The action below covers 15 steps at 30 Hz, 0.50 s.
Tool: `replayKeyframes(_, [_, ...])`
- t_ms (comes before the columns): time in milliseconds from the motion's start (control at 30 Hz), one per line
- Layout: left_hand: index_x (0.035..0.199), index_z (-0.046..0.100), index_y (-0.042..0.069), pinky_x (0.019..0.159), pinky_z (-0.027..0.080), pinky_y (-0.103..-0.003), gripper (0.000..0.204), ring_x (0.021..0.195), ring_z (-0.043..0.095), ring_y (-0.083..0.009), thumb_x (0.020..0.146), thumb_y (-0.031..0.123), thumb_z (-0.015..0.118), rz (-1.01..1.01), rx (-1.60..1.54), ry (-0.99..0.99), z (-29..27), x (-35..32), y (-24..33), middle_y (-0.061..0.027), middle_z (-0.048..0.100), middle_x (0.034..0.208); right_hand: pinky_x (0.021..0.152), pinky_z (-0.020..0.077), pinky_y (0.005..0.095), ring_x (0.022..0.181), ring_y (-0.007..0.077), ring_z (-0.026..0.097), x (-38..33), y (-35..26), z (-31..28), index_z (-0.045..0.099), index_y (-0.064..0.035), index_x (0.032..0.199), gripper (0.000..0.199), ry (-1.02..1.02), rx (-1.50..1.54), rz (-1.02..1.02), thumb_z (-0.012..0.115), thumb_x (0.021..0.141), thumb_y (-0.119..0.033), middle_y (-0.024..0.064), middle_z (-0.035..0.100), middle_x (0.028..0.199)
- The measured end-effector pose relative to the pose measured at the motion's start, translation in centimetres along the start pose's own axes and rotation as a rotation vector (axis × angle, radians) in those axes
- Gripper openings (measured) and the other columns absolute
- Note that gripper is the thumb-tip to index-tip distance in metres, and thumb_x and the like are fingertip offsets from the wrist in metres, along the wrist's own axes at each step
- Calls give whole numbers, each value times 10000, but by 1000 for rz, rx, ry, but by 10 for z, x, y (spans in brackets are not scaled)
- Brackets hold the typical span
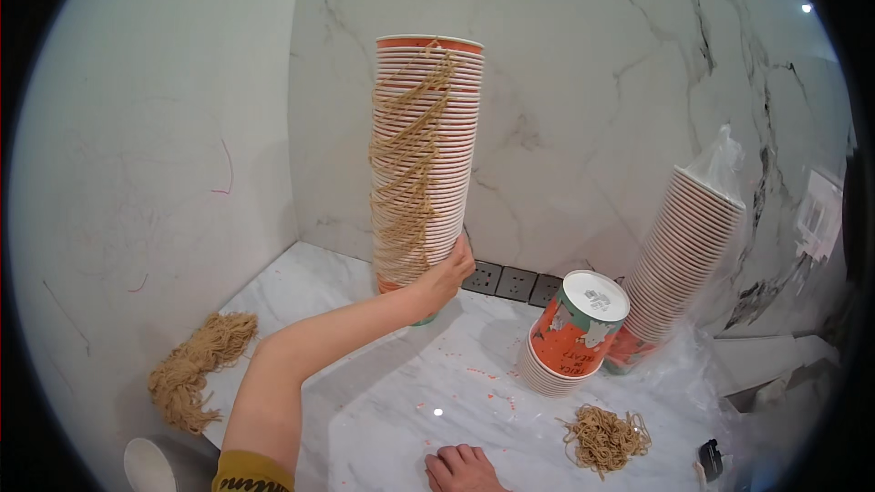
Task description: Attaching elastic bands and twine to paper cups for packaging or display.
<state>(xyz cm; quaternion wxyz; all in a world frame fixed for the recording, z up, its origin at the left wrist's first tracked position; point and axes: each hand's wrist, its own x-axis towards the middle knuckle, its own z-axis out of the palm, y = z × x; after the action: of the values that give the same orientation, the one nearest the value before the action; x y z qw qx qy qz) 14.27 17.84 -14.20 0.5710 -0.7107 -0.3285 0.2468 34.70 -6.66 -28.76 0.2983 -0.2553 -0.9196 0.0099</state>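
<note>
One tall stack of paper cups (424,159) stands upright near the back corner of the marble counter (392,401), against the marble wall (565,109), with tan string handles dangling down its left side. Left hand (448,275) wraps the stack's base from the right side, fingers curled on the lowest cups, forearm stretched up from the lower left. Right hand (463,470) lies flat on the counter at the bottom edge, fingers together, holding nothing. Short stack of cups (572,335) lies tipped on its side right of centre, white bottom facing up. Behind it a second tall stack in a clear plastic bag (685,251) leans left. Small bundle of string (605,438) sits just right of the right hand. Bigger string pile (196,366) lies by the left wall. Grey wall sockets (515,283) sit behind the held stack.
</note>
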Motion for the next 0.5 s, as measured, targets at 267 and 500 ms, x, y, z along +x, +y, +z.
replayKeyframes(267, [934,728,20,1014,451,-559,259,1105,572,-329,833,250,663,-113,-474,445,10,-10,-26,-126,631,1056,793,437,484,898,361,523,-2,6,0,620,-15,1026,267,-23,9,15,631,767,-78,172,539,969])
replayKeyframes(500, [1076,715,95,805,552,-426,182,934,663,-299,912,94,636,-1120,-442,1229,-16,-54,-259,-95,692,1053,792,435,480,903,357,525,0,-1,1,619,-23,1017,250,-19,-4,19,629,774,-80,168,542,968])
